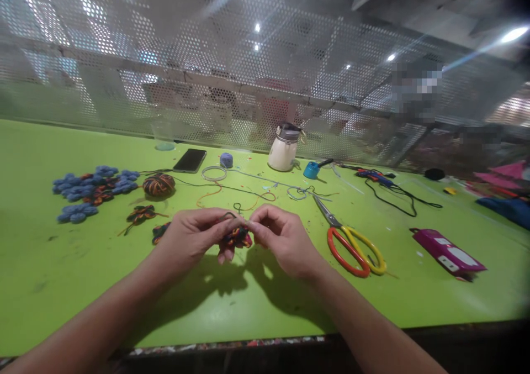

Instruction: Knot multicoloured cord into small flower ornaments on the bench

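Both hands meet above the green table point(49, 274), a little in front of me. My left hand point(194, 237) is closed on a small multicoloured yarn piece point(237, 237), dark with orange and red strands. My right hand point(281, 236) pinches the same piece from the right side, fingers pressed together. A thin strand rises from the piece between the fingertips. A ball of the same variegated yarn point(159, 184) lies to the left, further back.
Blue crocheted flowers point(95, 183) and small finished yarn pieces point(141, 215) lie at left. Scissors with red and yellow handles point(351, 244) lie at right, a pink case point(447, 252) beyond. A phone point(189, 160), white jar point(284, 147), wire rings and cords sit before a perforated screen.
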Tool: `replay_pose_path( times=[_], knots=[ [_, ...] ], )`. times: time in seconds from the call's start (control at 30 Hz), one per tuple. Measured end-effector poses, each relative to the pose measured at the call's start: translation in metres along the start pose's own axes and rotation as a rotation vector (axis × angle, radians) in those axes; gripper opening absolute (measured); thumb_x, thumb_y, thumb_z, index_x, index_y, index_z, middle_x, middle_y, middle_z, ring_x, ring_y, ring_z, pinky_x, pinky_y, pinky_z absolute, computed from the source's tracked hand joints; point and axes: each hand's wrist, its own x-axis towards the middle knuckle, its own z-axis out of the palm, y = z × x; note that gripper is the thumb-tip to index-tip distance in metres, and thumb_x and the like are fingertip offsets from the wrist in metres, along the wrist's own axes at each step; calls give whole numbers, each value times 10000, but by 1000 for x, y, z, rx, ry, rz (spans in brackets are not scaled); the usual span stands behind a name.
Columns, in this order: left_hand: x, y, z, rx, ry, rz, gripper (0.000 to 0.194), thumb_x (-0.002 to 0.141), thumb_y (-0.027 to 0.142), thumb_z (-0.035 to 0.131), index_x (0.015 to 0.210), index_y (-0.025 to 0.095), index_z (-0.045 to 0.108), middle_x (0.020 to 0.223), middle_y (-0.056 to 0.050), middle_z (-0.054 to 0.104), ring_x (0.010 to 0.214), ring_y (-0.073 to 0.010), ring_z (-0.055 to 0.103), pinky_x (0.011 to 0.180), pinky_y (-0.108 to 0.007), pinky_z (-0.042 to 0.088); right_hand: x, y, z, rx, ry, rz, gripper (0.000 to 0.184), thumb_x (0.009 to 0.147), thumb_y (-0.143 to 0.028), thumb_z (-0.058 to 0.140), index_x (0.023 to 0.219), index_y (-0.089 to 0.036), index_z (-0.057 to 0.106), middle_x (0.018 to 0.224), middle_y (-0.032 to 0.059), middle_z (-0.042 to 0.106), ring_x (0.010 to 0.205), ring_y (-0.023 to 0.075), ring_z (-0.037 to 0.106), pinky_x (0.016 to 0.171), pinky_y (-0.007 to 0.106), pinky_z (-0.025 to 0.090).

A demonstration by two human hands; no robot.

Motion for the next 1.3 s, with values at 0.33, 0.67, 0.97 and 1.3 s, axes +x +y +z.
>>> replay_pose_path(
  times=[0.33,0.67,0.97,1.3],
  knots=[
    [4,1,-1,34,-121,-162,229,750,353,647,711,130,679,574,-11,628,501,-98,536,494,-206,445,4,6,0,-199,-3,76,121,814,-213,566,712,-151,547,626,-11,524,578,106,470,570,260,389],
    [7,-4,4,176,-83,-116,216,764,329,604,685,135,654,535,5,589,501,-104,520,509,-218,416,2,-10,2,-412,123,-342,57,770,-148,633,717,-168,630,751,32,575,701,136,529,616,271,430],
    [7,0,-2,53,32,-155,248,800,389,588,765,147,631,578,2,635,493,-102,525,523,-226,432,-1,0,-3,-324,-43,-237,122,816,-123,570,704,-166,548,832,34,550,784,143,527,708,292,432],
    [10,-4,-6,433,261,74,206,791,341,572,730,167,663,679,-8,621,639,-143,543,599,-258,410,0,-4,-5,-378,-73,-202,152,834,-142,542,689,-172,510,815,33,555,761,145,513,690,298,410]
  ],
)
